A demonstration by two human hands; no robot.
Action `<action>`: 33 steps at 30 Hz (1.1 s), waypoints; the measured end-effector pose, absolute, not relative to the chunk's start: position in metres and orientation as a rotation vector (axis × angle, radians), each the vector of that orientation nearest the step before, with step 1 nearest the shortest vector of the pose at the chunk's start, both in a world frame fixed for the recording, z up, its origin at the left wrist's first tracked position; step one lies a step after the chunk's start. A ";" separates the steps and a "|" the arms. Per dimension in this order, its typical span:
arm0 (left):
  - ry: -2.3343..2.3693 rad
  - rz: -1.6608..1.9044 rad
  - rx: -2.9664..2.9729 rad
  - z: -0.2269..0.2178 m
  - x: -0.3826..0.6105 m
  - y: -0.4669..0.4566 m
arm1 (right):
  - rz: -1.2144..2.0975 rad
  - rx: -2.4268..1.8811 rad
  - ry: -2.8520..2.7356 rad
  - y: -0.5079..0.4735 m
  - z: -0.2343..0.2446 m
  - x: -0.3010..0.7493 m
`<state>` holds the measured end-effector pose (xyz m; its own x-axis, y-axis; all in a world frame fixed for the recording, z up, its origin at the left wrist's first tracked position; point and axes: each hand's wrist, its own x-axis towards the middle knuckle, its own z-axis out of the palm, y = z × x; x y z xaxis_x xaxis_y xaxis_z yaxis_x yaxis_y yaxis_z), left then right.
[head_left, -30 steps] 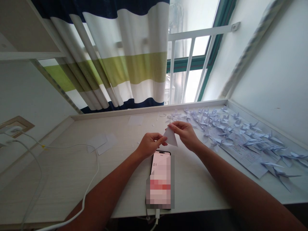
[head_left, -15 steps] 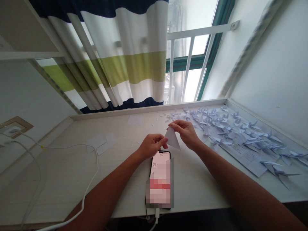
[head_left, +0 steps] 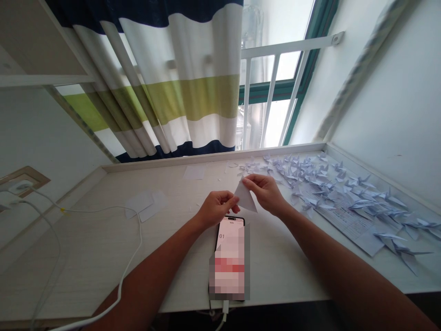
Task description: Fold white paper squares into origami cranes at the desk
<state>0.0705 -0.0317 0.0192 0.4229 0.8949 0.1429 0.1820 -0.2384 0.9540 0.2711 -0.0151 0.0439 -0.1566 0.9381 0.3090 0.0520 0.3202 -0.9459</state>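
Observation:
Both hands hold a small white folded paper triangle just above the desk. My left hand pinches its left corner with closed fingers. My right hand pinches its top corner and right edge. Directly below the paper lies a phone with its screen lit, a cable plugged into its near end.
Many folded paper cranes cover the right side of the desk, some on a printed sheet. Loose white paper squares lie at the left, and a white cable crosses there. A striped curtain and a barred window stand behind.
The paper triangle and both hands have barely shifted, only small adjustments of the pinch; nothing on the desk has moved.

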 end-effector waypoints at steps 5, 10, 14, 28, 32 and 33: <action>1.058 1.099 1.780 0.022 0.072 -0.030 | 0.970 -0.971 -1.496 -0.017 0.042 0.267; 0.978 1.104 1.518 0.018 0.077 -0.030 | 0.927 -0.979 -1.545 -0.021 0.046 0.261; 0.984 1.147 1.501 0.016 0.076 -0.029 | 0.910 -1.021 -1.620 -0.022 0.050 0.259; 0.974 1.268 1.398 0.022 0.075 -0.026 | 1.127 -1.063 -1.729 -0.024 0.043 0.256; 1.005 1.319 1.296 0.019 0.076 -0.025 | 1.178 -1.068 -1.724 -0.025 0.041 0.254; 1.017 1.325 1.295 0.019 0.076 -0.025 | 1.188 -1.065 -1.719 -0.025 0.040 0.254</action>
